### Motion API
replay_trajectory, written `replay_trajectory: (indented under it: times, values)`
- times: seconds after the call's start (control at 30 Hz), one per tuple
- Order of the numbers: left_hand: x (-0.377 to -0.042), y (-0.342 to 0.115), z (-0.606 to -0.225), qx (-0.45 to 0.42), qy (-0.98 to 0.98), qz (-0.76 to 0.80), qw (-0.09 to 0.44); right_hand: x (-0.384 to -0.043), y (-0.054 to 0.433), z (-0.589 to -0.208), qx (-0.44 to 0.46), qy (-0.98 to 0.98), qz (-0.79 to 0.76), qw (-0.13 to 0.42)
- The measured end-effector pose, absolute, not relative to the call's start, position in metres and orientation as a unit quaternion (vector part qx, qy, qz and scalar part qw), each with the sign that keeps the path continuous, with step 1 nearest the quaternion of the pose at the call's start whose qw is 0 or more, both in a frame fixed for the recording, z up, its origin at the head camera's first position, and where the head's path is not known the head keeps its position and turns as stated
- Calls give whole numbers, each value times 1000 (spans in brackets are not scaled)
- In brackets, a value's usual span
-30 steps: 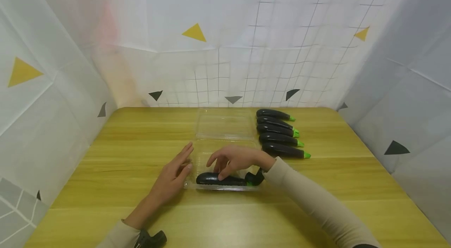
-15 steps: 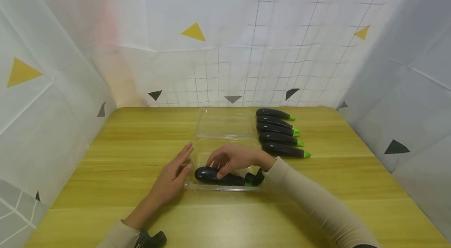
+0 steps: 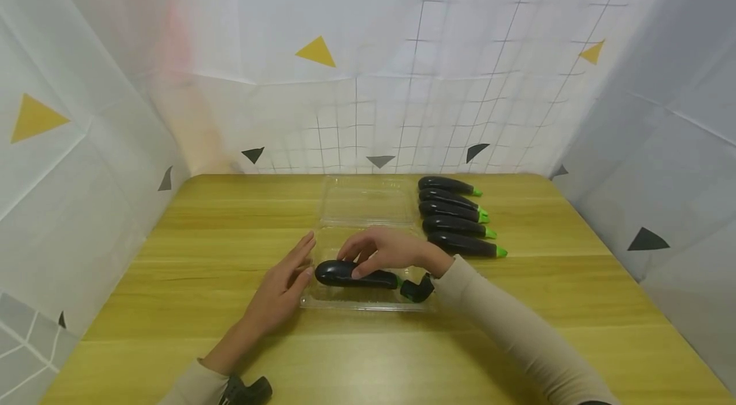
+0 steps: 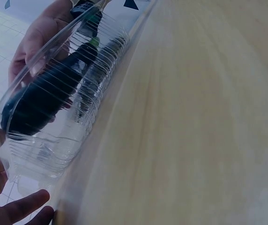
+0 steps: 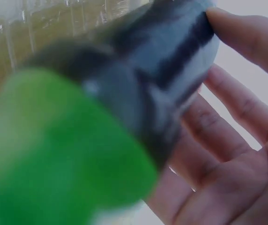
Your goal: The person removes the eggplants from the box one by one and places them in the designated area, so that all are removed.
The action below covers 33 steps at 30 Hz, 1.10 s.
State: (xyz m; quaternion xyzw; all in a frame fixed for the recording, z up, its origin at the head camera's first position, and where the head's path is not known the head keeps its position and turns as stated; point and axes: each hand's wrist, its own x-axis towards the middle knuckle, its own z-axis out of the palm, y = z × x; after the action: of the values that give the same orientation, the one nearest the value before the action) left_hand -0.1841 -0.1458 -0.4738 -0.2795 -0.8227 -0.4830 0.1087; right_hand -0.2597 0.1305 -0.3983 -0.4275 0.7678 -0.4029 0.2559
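My right hand (image 3: 386, 248) holds a dark purple eggplant (image 3: 375, 280) between thumb and fingers, over the base of a clear plastic clamshell box (image 3: 368, 306). The eggplant lies crosswise, its rounded end to the left. In the right wrist view its green cap (image 5: 73, 150) fills the near corner, blurred, with the thumb (image 5: 251, 37) on one side and fingers opposite. Through the ribbed box wall, the left wrist view shows the eggplant (image 4: 42, 98) raised off the bottom. My left hand (image 3: 280, 285) rests at the box's left side, fingers straight.
The box's clear lid (image 3: 368, 202) lies folded back behind the base. To the right, several more eggplants (image 3: 462, 245) form a row on the wooden table (image 3: 230, 213), green stems pointing right. White patterned sheets (image 3: 276, 117) stand around the table's back and sides.
The eggplant has come up from beside the box's front wall and moved back toward the middle of the base, with my right hand. My left hand has stayed in place.
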Motion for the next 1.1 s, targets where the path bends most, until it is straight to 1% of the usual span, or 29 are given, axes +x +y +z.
replay_trajectory:
  times: [0.33, 0.53, 0.83, 1.1]
  values:
    - [-184, -146, -475, -281, -823, -480, 112, -259, 133, -390, -437, 779, -395, 214]
    - [-184, -146, -477, -283, -821, -482, 116, -256, 132, -384, -444, 778, -394, 204]
    - [-182, -144, -475, -277, -826, -476, 119, -252, 139, -369, -426, 775, -418, 208]
    - [-182, -144, -475, -284, -822, -478, 122, -250, 148, -358, -413, 780, -434, 182]
